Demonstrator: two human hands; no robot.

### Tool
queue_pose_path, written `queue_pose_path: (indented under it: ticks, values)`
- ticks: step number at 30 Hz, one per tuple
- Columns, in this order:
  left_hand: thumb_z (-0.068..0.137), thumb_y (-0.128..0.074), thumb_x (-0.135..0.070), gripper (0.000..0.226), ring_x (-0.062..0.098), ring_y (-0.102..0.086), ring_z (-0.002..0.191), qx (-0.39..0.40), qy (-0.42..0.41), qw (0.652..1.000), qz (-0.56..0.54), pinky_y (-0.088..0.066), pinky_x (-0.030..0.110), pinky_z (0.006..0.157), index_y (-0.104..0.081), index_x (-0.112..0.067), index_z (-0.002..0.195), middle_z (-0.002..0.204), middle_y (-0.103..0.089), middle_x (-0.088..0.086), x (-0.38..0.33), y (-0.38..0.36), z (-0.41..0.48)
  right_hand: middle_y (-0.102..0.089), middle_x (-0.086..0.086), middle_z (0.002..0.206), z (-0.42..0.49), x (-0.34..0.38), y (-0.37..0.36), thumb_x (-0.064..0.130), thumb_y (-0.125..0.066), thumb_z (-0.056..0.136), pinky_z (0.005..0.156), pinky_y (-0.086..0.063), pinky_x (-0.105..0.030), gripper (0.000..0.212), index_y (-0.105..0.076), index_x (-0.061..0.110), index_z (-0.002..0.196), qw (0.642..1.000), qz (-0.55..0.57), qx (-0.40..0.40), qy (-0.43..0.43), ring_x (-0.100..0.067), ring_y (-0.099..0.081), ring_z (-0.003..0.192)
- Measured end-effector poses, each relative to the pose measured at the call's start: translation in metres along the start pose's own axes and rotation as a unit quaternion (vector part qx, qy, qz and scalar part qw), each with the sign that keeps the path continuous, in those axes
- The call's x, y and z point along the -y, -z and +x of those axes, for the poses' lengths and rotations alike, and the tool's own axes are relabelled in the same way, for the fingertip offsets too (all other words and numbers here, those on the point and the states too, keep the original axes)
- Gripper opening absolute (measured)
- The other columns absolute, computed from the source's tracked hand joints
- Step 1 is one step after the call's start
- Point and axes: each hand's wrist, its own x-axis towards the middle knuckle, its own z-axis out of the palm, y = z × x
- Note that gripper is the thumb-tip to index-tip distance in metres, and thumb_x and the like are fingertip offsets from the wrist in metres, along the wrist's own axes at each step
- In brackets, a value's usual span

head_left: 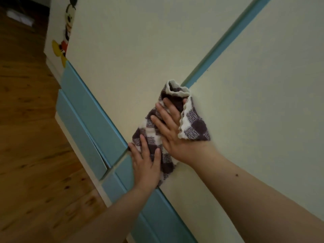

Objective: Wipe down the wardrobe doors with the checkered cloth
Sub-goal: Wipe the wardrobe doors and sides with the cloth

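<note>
A purple-and-white checkered cloth [194, 125] lies flat against a cream wardrobe door [133, 55], close to the blue strip [228, 39] that divides it from the neighbouring door [273, 88]. My right hand [168, 130] presses on the cloth's middle with fingers spread and straight. My left hand [146, 163] rests lower down, fingers straight, over the cloth's bottom end and the edge of a blue drawer front [91, 109]. One white-edged corner of the cloth folds back over my right fingers.
Blue drawer fronts [77, 137] run along the wardrobe's lower part. A cartoon mouse sticker [67, 30] decorates a panel at the far end. Wooden floor [26, 137] stretches to the left, with a pale object [19, 16] lying on it in the distance.
</note>
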Motion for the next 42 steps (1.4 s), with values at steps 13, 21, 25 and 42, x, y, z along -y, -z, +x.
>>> queue_pose_path:
  ticks: [13,21,25,42]
  values:
    - [0.058,0.019,-0.085,0.089,0.030,0.014,0.142,-0.124,-0.087,0.988,-0.007,0.003,0.043,0.113,0.020,-0.036,0.132,0.152,0.020,0.015,0.034,-0.076,-0.049,-0.044,-0.015,0.141,-0.090,0.016,0.007,0.035,-0.036,0.081,0.109,0.003,-0.055,0.055,-0.057,0.015,0.128,0.996,-0.067,-0.041,-0.047,-0.038,-0.035,0.133]
    - [0.070,0.014,-0.080,0.086,0.034,0.016,0.140,-0.116,-0.144,0.982,0.042,0.008,0.040,0.110,0.015,-0.028,0.139,0.152,0.018,0.017,0.038,-0.113,-0.102,-0.040,-0.013,0.145,-0.177,0.021,0.024,0.035,-0.042,0.083,0.110,0.000,-0.056,0.054,-0.053,0.015,0.133,0.990,-0.098,-0.059,-0.084,-0.035,-0.031,0.136]
    - [0.083,0.004,-0.071,0.074,0.038,0.010,0.140,-0.114,-0.184,0.975,0.046,0.004,0.044,0.108,0.008,-0.029,0.145,0.151,0.013,0.019,0.046,-0.144,-0.139,-0.039,-0.013,0.145,-0.222,0.024,0.034,0.034,-0.045,0.083,0.111,0.001,-0.055,0.055,-0.050,0.015,0.135,0.989,-0.101,-0.056,-0.088,-0.034,-0.030,0.137]
    - [0.094,-0.010,-0.057,0.069,0.030,0.017,0.140,-0.072,-0.240,0.966,0.064,-0.012,0.062,0.099,0.006,-0.016,0.148,0.153,0.023,0.011,0.055,-0.228,-0.252,-0.029,-0.008,0.150,-0.357,0.023,0.077,0.041,-0.046,0.086,0.111,0.007,-0.057,0.059,-0.040,0.020,0.141,0.984,-0.147,0.023,-0.101,-0.028,-0.019,0.141]
